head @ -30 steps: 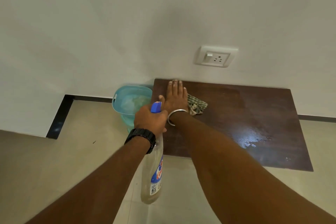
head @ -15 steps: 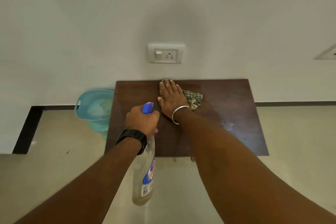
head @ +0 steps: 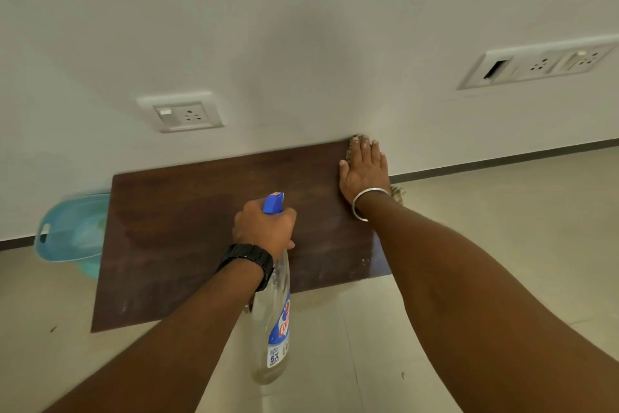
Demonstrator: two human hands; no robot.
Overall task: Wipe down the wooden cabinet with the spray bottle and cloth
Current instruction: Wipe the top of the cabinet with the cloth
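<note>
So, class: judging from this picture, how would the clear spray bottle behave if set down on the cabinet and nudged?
The spray bottle looks tall and narrow, so it would probably tip rather than slide. It appears nearly empty, with only a little liquid near its base, so it is likely light. The left hand grips only its neck, which suggests easy handling.

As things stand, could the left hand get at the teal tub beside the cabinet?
Probably not: the left hand is closed around the spray bottle, though the cabinet top toward the tub lies bare.

I see the dark wooden cabinet (head: 187, 238) against the wall, the clear blue-nozzled bottle (head: 273, 329) upright above it, the checked cloth (head: 397, 193) at its far right corner.
</note>
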